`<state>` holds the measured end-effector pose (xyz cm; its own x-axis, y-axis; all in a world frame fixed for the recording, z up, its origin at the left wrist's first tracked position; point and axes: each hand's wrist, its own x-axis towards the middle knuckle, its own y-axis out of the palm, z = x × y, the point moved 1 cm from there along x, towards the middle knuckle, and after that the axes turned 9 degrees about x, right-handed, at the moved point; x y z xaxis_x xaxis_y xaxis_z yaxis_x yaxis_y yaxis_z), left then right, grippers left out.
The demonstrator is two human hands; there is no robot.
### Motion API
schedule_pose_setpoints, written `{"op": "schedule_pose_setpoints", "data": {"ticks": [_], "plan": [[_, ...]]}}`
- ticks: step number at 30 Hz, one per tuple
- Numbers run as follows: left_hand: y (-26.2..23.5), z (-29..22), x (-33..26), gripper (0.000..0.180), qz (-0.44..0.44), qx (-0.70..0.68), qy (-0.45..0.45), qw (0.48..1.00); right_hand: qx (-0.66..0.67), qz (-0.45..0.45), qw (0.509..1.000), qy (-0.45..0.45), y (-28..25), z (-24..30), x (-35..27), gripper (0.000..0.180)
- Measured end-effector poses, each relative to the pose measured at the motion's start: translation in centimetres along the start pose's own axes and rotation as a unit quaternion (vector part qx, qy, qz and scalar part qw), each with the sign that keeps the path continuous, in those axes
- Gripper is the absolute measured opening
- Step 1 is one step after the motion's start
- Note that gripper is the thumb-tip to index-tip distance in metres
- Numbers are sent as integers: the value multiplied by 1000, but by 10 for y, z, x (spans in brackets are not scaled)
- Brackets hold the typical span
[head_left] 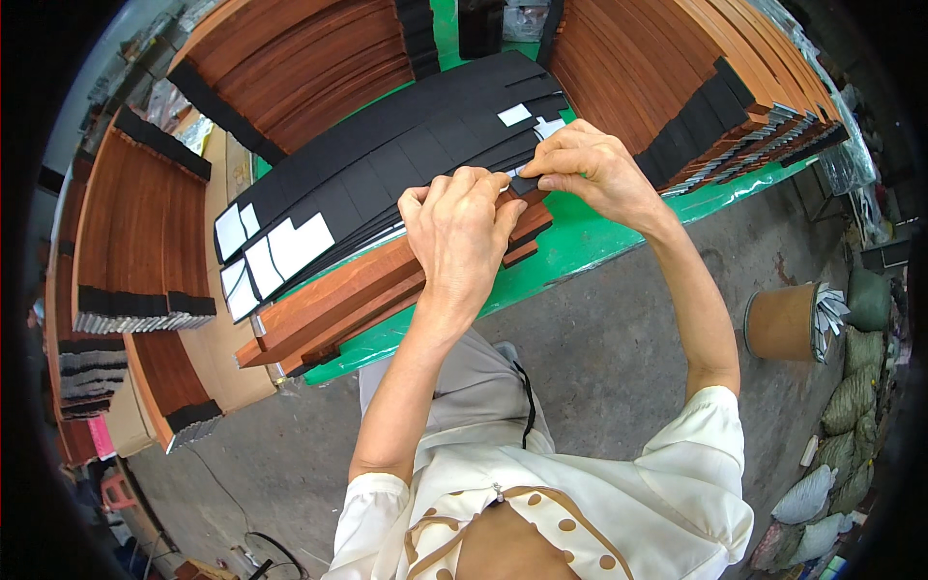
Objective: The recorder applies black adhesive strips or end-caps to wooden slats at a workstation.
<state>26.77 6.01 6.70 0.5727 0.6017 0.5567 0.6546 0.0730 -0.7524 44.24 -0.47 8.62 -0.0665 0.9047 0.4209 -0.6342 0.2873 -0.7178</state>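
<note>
My left hand presses down on the end of a reddish-brown wooden strip lying on the green table. My right hand pinches a small black pad at that same strip end, fingertips touching the left hand's. Just behind the hands lies a fanned pile of long black foam strips, some with white backing paper showing.
Stacks of brown wooden strips with black pads on their ends stand at the left, far left top and right. A brown cylindrical bin holding paper scraps sits on the grey floor at right, beside filled sacks.
</note>
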Motion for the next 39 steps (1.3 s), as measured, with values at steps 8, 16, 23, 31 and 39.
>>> {"op": "schedule_pose_setpoints", "data": {"ticks": [8, 16, 23, 31, 39], "plan": [[0, 1, 0, 20, -10, 0, 14, 1000, 22, -6, 1000, -10, 1, -1, -1, 17], [0, -1, 0, 20, -12, -3, 21, 1000, 29, -5, 1000, -9, 0, 2, -1, 17], [1, 0, 0, 17, -17, -18, 18, 1000, 173, -67, 978, 91, -3, -6, -14, 25], [3, -2, 0, 18, -14, -2, 20, 1000, 161, -47, 976, 141, 0, -15, -26, 24], [7, -2, -6, 20, -82, 81, 137, 984, 271, -163, 924, 214, 31, 0, -31, 25]]}}
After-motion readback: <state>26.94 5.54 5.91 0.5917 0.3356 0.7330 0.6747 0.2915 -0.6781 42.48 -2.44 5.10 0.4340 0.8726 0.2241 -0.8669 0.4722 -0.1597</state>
